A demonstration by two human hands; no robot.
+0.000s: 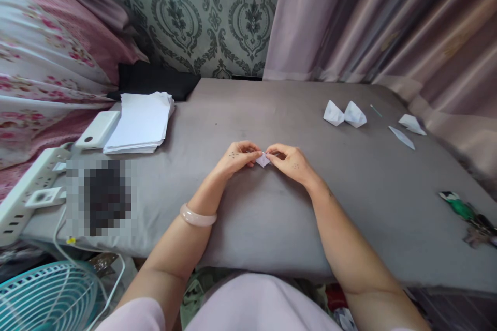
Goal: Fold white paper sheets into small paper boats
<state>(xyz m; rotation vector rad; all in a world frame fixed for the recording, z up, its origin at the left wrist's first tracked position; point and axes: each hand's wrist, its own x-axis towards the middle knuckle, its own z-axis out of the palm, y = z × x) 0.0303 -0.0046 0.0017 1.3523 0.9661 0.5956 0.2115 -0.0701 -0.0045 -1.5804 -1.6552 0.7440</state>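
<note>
A small folded piece of white paper (pixel 263 160) is pinched between my two hands over the middle of the grey-covered table (pixel 248 227). My left hand (pixel 241 156) grips its left side, thumb and fingers pressed together. On its right side, my right hand (pixel 289 160) holds it in the same way. The paper's lower corner points toward me. Much of it is hidden behind my fingers.
A stack of white paper (pixel 135 121) lies at the left beside a white box-like device (pixel 98 129) and a power strip (pixel 34 186). Folded paper shapes (pixel 354 114) stand at the back right, near a flat paper piece (pixel 402 137). A fan (pixel 50 295) is below left.
</note>
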